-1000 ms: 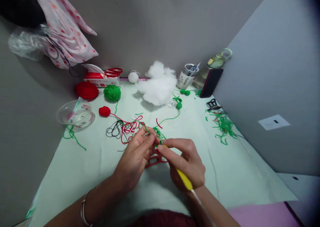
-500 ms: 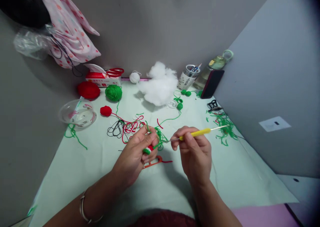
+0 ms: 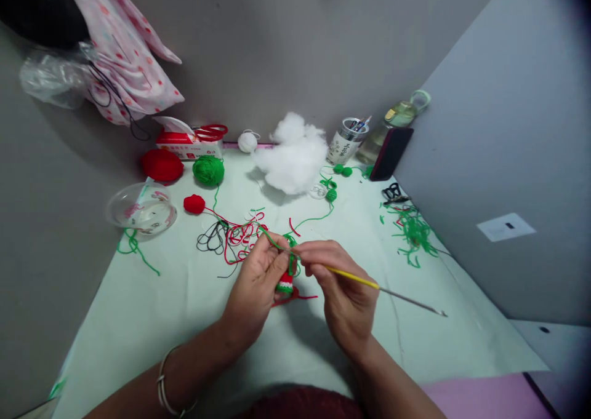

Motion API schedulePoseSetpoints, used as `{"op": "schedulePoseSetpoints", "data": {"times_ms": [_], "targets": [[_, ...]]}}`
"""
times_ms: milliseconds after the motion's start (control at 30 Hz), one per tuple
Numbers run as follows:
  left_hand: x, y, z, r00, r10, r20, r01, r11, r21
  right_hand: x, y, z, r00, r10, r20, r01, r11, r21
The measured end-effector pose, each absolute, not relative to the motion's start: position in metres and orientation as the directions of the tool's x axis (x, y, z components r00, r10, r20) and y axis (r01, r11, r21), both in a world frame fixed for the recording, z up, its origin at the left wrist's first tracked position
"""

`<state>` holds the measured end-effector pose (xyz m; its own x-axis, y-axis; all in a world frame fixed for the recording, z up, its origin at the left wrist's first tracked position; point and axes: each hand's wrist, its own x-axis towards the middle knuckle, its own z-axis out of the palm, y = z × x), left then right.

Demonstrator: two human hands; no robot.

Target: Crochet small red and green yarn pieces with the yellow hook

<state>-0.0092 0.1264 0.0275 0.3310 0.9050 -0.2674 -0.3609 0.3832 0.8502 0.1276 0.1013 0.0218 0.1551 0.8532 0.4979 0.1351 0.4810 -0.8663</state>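
Note:
My left hand (image 3: 258,277) is closed on a small crocheted piece (image 3: 286,282) in red, white and green, which hangs below the fingertips. Green yarn (image 3: 270,237) runs over the left forefinger. In my right hand (image 3: 346,290) is a crochet hook (image 3: 353,276) with a yellow handle and metal at both ends. Its near end meets the green edge of the piece at the left fingertips; the exact stitch is too small to make out. The far end points down to the right. Under the hands, an orange-red tool (image 3: 289,297) lies partly hidden.
Loose red yarn (image 3: 242,234) and black cord (image 3: 212,237) lie beyond my left hand. Behind are a green yarn ball (image 3: 209,171), white stuffing (image 3: 293,157), a plastic bowl (image 3: 143,210) and a pen holder (image 3: 347,142). Green scraps (image 3: 415,231) and a phone (image 3: 391,154) are to the right.
My right hand has tilted, swinging the hook's far end downward and bringing its fingers against the left fingertips. The crocheted piece has turned and now hangs more upright.

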Motion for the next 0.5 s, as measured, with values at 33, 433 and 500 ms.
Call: {"op": "schedulePoseSetpoints", "data": {"times_ms": [33, 433, 500], "targets": [[-0.01, 0.127, 0.027, 0.332, 0.912, -0.241, -0.371, 0.362, 0.855, 0.128, 0.102, 0.021, 0.16, 0.862, 0.481, 0.086, 0.473, -0.877], [-0.01, 0.125, 0.026, 0.069, 0.991, -0.114, -0.338, 0.131, 0.932, 0.131, 0.095, 0.018, 0.086, 0.776, 0.624, 0.29, 0.58, -0.761], [-0.008, 0.123, 0.028, 0.068, 0.99, -0.127, -0.374, 0.143, 0.916, 0.132, 0.09, 0.012, -0.013, 0.706, 0.708, 0.521, 0.609, -0.598]]}}
